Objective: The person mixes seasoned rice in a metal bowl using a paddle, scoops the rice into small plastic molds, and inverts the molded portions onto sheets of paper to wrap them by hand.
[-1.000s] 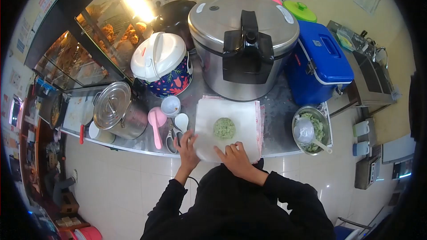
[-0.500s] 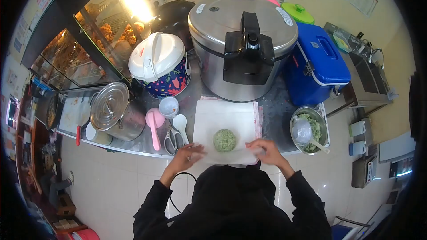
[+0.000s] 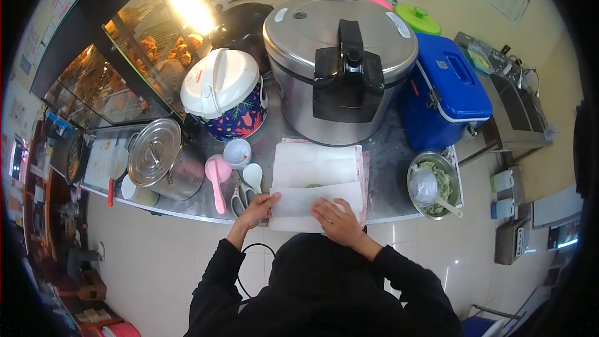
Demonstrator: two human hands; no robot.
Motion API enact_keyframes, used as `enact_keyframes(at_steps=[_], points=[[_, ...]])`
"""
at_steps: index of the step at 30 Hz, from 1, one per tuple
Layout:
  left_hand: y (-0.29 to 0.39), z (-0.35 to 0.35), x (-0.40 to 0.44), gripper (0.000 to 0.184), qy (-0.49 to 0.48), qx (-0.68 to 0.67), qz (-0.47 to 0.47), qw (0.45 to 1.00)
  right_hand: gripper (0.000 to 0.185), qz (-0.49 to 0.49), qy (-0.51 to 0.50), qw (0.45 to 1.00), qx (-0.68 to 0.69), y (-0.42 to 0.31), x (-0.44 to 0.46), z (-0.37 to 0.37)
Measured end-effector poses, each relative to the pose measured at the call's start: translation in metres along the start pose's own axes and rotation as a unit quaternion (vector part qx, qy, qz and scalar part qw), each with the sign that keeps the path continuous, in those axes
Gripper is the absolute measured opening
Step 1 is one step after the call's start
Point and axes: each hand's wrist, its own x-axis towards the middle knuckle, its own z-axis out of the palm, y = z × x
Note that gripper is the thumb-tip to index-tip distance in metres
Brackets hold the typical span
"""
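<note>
A sheet of white paper (image 3: 293, 198) lies on a stack of paper near the counter's front edge, its near part folded up over a green patty (image 3: 314, 185). Only a thin strip of the patty shows above the fold. My left hand (image 3: 257, 210) pinches the left end of the folded paper. On the right part of the fold rests my right hand (image 3: 337, 219), fingers spread and pressing flat. Left of the paper are a white spoon (image 3: 253, 176), scissors (image 3: 241, 198), a pink scoop (image 3: 217, 178) and a small white cup (image 3: 238, 152).
Behind the paper stands a large steel cooker (image 3: 331, 106). A metal bowl (image 3: 454, 178) of green mixture with a ladle is at the right, near a blue cooler (image 3: 446, 87). To the left are a lidded steel pot (image 3: 159, 156) and a floral rice container (image 3: 231, 112).
The near side of the paper has been lifted and folded away from me over the patty. My right hand went out to the paper's right edge, then came back onto the fold.
</note>
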Motion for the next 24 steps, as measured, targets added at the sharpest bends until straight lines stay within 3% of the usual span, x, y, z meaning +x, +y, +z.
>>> enact_keyframes(at_steps=[3,6,8,11,14,17,20,22,24], points=[[0.041,0.001,-0.013,0.047,0.005,-0.025,-0.104,0.994,0.042,-0.014,-0.031,0.999,-0.027,0.007,0.003,0.015],[0.073,-0.014,0.010,0.041,-0.007,0.192,0.052,0.980,0.043,-0.019,-0.030,0.999,-0.029,0.013,0.003,0.014],[0.065,-0.014,0.059,0.036,0.002,0.360,0.277,0.891,0.041,-0.022,-0.027,0.999,-0.021,0.014,0.007,0.015],[0.055,0.012,0.094,0.035,0.074,0.552,0.350,0.754,0.041,-0.002,0.015,1.000,-0.007,0.016,0.018,0.022],[0.082,0.033,0.090,0.028,0.101,0.562,0.162,0.805,0.040,0.047,0.004,0.998,0.031,0.019,0.028,0.018],[0.076,0.013,0.104,0.028,0.023,0.554,0.179,0.813,0.041,0.144,0.010,0.985,0.091,0.028,0.051,0.012],[0.107,0.029,0.028,0.026,0.031,0.500,0.294,0.814,0.042,0.152,-0.001,0.988,-0.017,0.051,0.085,0.007],[0.097,0.053,-0.014,0.024,0.200,0.522,0.418,0.716,0.040,0.148,-0.185,0.971,0.015,0.075,0.094,0.011],[0.074,0.080,-0.041,0.021,0.190,0.463,0.507,0.702,0.031,0.140,-0.342,0.926,0.077,0.093,0.109,0.005]])
